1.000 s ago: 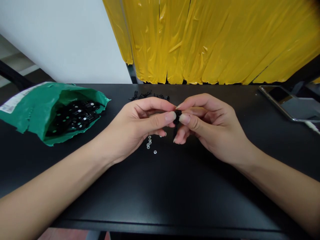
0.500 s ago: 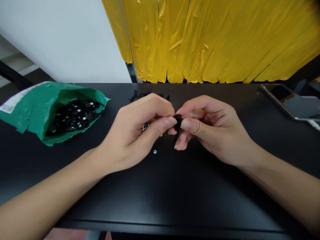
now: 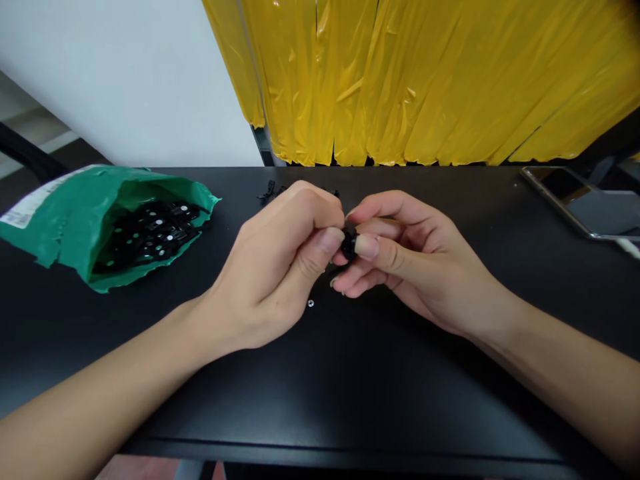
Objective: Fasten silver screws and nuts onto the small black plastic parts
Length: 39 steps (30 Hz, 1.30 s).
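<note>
Along the bottom edge, a strip of reddish floor (image 3: 130,468) and part of a grey leg (image 3: 189,470) show below the front of a black table (image 3: 350,387). Two bare forearms reach in over it from the lower left and right.

Between them, on the bare tabletop, lies one small metal ring (image 3: 311,303), just below the left hand as seen from above.

Just beyond the ring, the left hand (image 3: 275,273) and the right hand (image 3: 420,260) meet over the middle of the table, around a small black part (image 3: 349,243). The right hand pinches it narrowly between thumb and fingers, its lower fingers curled beneath. The left hand is closed in, its thumb pressed against the part's other side; its forefinger is bent, and the tip is hidden.

To the left, a torn green bag (image 3: 65,207) lies on its side, its mouth open toward the hands, full of black pieces (image 3: 155,230) with pale dots. Opposite, at the right, rests a phone (image 3: 575,200) with a white cable (image 3: 627,248) near its lower edge.

Behind the left hand lie more dark bits (image 3: 267,192), partly covered.

At the back stand a white panel (image 3: 135,80) and wrinkled yellow plastic (image 3: 425,80).
</note>
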Motion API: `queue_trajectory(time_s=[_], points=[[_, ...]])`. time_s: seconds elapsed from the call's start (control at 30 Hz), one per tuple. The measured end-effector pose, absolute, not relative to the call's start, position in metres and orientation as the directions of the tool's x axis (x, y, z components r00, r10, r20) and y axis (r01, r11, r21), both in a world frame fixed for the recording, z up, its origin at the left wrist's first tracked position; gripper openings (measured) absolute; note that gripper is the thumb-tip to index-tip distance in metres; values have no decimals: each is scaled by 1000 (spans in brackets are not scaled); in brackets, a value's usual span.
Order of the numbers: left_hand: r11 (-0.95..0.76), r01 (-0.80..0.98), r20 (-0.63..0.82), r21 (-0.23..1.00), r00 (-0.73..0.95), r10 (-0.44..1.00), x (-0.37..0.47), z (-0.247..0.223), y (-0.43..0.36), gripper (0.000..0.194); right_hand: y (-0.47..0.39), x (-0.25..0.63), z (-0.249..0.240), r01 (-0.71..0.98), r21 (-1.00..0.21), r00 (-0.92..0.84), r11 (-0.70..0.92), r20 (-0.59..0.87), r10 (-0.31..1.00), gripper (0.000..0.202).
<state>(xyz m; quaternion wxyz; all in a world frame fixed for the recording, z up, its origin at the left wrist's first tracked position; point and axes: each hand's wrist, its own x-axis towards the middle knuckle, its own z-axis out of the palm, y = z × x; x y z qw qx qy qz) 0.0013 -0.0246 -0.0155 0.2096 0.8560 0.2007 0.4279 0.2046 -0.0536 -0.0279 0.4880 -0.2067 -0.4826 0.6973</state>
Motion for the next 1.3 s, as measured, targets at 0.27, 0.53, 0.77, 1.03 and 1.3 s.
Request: queue_trajectory(time_s=[0.27, 0.53, 0.77, 1.03, 1.3], points=[[-420, -13, 362, 907, 535, 764, 3, -8, -28, 12, -55, 207, -28, -467, -884, -449, -20, 218, 867, 17], [-149, -93, 176, 984, 531, 829, 0, -4, -21, 11, -54, 207, -28, -467, -884, -439, -25, 207, 874, 9], [-649, 121, 559, 751, 407, 723, 3, -8, -26, 10, -54, 209, -27, -435, -900, -394, 30, 220, 892, 9], [-380, 88, 307, 921, 436, 846, 5, -4, -27, 18, -53, 208, -31, -430, -902, -398, 36, 226, 889, 10], [-365, 57, 303, 929, 448, 841, 5, -5, -25, 16, -51, 208, -30, -425, -904, -374, 50, 226, 899, 9]])
